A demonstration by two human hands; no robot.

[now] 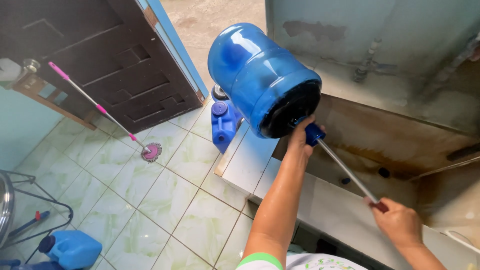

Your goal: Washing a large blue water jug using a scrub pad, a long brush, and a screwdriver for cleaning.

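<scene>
**Large blue jug scrubbed from the inside with a long-handled brush**

Head view: a large blue water jug [262,77] is held tipped on its side above a stained tiled basin [400,150], its dark mouth turned towards the camera. The left hand [301,136] is pressed against the jug's neck, fingers curled around the rim at the blue collar of a brush rod [345,170]. The right hand [397,222] is closed firmly around the rod's dark red grip, well back from the jug. The step in hand is judged to be the scouring of the jug's interior; the next move would call for the rod to be pushed and turned while the jug is kept steady at the neck.

The brush head is hidden inside the jug, so its kind cannot be told. How the jug's far end is supported cannot be made out. On the floor, a smaller blue canister [223,125] stands near the basin's edge, another [72,248] is cut off at the lower left, and a pink-handled mop [105,112] rests on the tiles.
</scene>
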